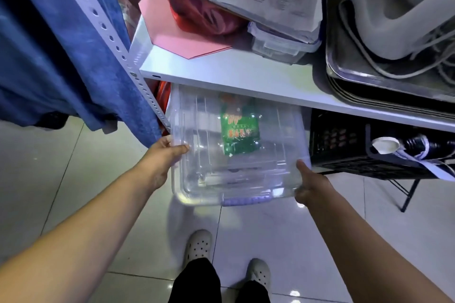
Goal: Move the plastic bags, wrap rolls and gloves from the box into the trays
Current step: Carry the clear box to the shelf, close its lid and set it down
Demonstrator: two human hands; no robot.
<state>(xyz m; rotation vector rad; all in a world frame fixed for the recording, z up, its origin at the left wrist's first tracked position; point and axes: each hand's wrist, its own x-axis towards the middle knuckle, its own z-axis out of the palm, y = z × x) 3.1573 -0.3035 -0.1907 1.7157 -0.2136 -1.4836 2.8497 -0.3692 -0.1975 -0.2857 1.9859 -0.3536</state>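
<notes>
A clear plastic box (197, 179) juts out from under a white shelf, above the tiled floor. My left hand (163, 155) grips its left rim, thumb on top. On the right front corner my right hand (307, 187) holds the box with the thumb up along the wall. Inside lies a green printed packet (240, 130); the rest of the box looks see-through, its far part hidden under the shelf. Metal trays (394, 91) are stacked on the shelf at the right, under a white appliance.
The white shelf (234, 74) carries a pink sheet, a red bag (197, 2), papers on a small clear container (278, 47), and a white appliance (406, 15) with cords. A black crate (344, 145) sits right of the box. Blue cloth (49, 56) hangs left.
</notes>
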